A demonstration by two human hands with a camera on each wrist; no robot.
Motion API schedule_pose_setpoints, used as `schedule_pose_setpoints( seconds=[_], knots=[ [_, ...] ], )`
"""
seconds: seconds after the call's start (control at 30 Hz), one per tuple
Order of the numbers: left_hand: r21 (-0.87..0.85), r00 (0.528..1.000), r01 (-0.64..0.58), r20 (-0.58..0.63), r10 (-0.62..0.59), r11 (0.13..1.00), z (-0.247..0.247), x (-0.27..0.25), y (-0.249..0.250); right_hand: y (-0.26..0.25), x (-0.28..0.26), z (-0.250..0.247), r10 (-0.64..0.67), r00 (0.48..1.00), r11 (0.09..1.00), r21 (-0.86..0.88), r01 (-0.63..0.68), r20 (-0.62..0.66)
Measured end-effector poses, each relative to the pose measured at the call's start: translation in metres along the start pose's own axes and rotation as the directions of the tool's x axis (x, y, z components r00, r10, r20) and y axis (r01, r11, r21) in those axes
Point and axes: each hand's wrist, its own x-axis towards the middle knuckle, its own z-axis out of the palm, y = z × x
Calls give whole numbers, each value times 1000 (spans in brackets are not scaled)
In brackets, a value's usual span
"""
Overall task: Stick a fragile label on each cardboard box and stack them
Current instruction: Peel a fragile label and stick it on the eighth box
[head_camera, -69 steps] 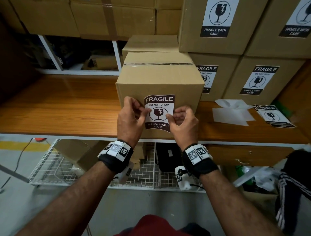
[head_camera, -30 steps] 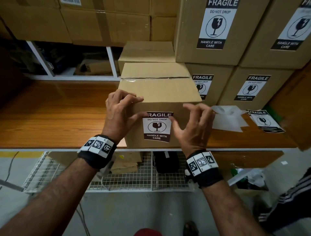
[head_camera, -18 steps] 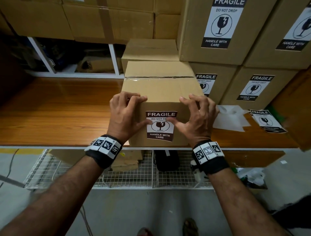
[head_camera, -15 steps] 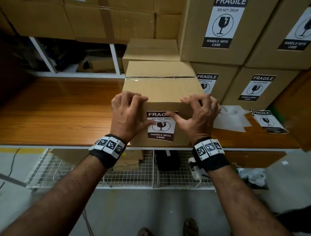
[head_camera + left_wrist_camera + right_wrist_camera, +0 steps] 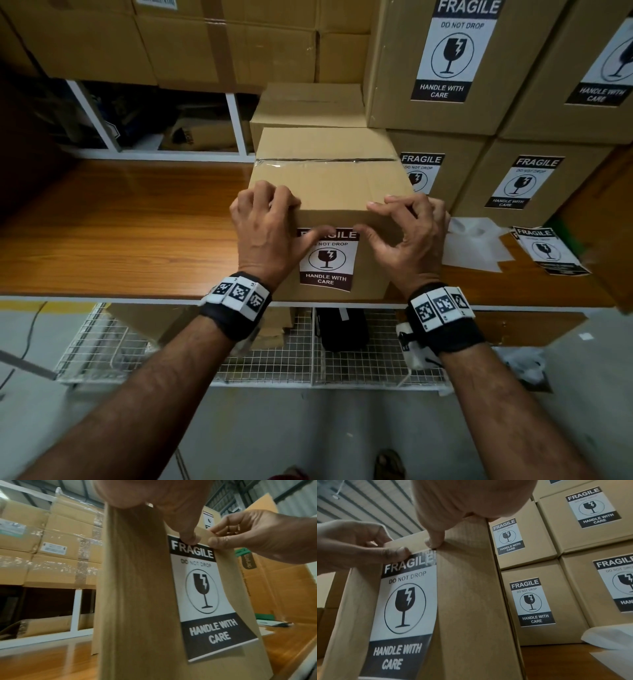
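Observation:
A taped cardboard box (image 5: 329, 185) stands at the front edge of the wooden shelf (image 5: 120, 222). A black-and-white fragile label (image 5: 327, 263) is stuck on its front face. My left hand (image 5: 291, 219) curls its fingers over the box's top front edge, and its thumb (image 5: 188, 539) presses the label's top strip. My right hand (image 5: 380, 219) does the same on the right side, its thumb (image 5: 435, 540) at the label's upper right corner. The label (image 5: 406, 601) lies flat in the right wrist view. Its lower right corner (image 5: 248, 641) seems slightly lifted in the left wrist view.
Labelled boxes (image 5: 455, 68) are stacked two high at the right, one (image 5: 524, 181) at shelf level. An unlabelled box (image 5: 308, 106) sits right behind mine. Loose labels (image 5: 548, 250) and white backing paper (image 5: 476, 243) lie on the shelf at right. A wire rack (image 5: 274, 359) hangs below.
Both hands moved up from the label's sides to the box's top front edge. The thumbs have slid inward along the label's top strip, which is now stuck flat.

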Motion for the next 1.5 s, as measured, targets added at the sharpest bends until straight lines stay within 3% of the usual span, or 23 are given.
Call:
schedule_pose_setpoints(
  seconds=[0.13,0.23,0.33,0.43,0.57,0.7,0.93,1.03,1.13,1.2,1.3,1.37,1.5],
  knots=[
    [-141,986,-128,91,141,982,-15,3,-27,0,0,2,-11,999,1000,-8,10,-41],
    [-191,961,-180,176,214,965,-28,6,-39,0,-8,6,-186,980,977,-122,177,-73],
    [-191,947,-201,213,240,961,-32,7,-43,-1,-25,17,-491,870,845,-216,490,50],
    [-231,945,-200,213,250,952,-29,5,-46,9,-44,26,-594,745,698,-266,664,302],
    [-301,958,-137,202,203,944,-27,7,-47,28,-65,44,-534,612,591,-261,763,583],
    [-356,954,-110,223,199,928,-29,12,-48,34,-79,66,-481,581,618,-216,756,657],
    [-405,953,-78,239,188,911,-29,12,-49,30,-121,68,-417,436,625,-97,774,797],
    [-433,954,-79,228,194,898,-29,12,-51,6,-105,50,-484,450,645,-42,763,750],
    [-460,955,-96,206,212,883,-29,11,-51,-22,-66,41,-530,567,683,-78,726,631],
    [-466,955,-99,203,215,879,-30,11,-51,-26,-49,49,-504,592,678,-137,722,628],
    [-472,956,-94,202,212,876,-29,11,-53,-23,-54,69,-455,481,592,-149,792,750],
    [-469,956,-89,207,208,879,-29,11,-54,-17,-74,83,-398,409,618,-90,781,821],
    [-458,953,-66,235,193,887,-29,11,-55,-12,-106,97,-326,340,626,-67,777,882]
  ],
)
